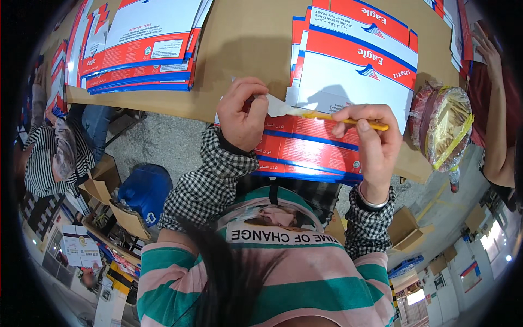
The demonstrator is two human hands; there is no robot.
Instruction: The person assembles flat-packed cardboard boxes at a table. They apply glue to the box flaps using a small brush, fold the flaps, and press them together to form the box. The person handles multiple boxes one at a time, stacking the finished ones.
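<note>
Two bare hands at work over printed carton blanks on a cardboard-topped bench. The right hand has its grip closed around a yellow-handled brush, thumb and fingers well back from the pale tip; such a hold probably gives fine control and keeps the fingers off the working end. The left hand has its grip closed in a pinch on a white flap, presumably to steady it; whether this flap is loose or part of a carton cannot be told. The brush tip lies just beside the flap, above the fanned carton blanks, which are directly before the torso. These overlap in steps, so that a red strip of each shows, an arrangement that appears to leave several edges within reach at once. Beyond, the right-hand carton stack lies flat, near the hands; the left-hand carton stack lies well apart from it, leaving the middle of the bench bare. A film-wrapped round container stands at the right edge, perhaps for easy reach.
</note>
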